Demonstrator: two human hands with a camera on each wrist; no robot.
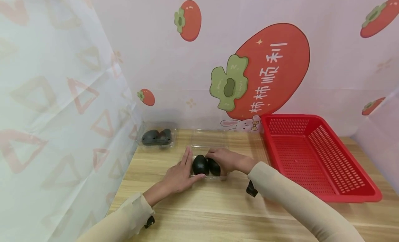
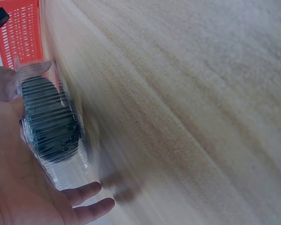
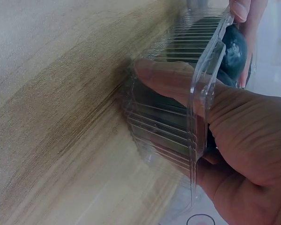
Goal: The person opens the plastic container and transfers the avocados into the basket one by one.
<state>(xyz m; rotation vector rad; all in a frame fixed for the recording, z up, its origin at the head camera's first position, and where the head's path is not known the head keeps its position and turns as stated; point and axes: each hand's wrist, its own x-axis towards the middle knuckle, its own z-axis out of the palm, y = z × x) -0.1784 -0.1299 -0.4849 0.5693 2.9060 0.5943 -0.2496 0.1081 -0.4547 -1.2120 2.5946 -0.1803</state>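
Two dark, smooth avocados sit side by side in a clear ribbed plastic box (image 1: 209,178) on the table. The left avocado (image 1: 200,165) shows most of its surface; the right avocado (image 1: 214,166) is partly covered by my right hand (image 1: 227,159). That hand reaches into the box and grips this avocado, its thumb visible through the ribbed wall in the right wrist view. My left hand (image 1: 178,175) steadies the box's left side, fingers straight and thumb at the front rim. The box's transparent lid (image 1: 209,138) lies folded back towards the wall.
A second clear box (image 1: 173,139) with dark avocados (image 1: 151,137) stands at the back left. To the right is a large red plastic basket (image 1: 311,165) with perforated sides. Printed paper walls (image 1: 162,61) border the wooden table (image 1: 199,214) at the back and sides.
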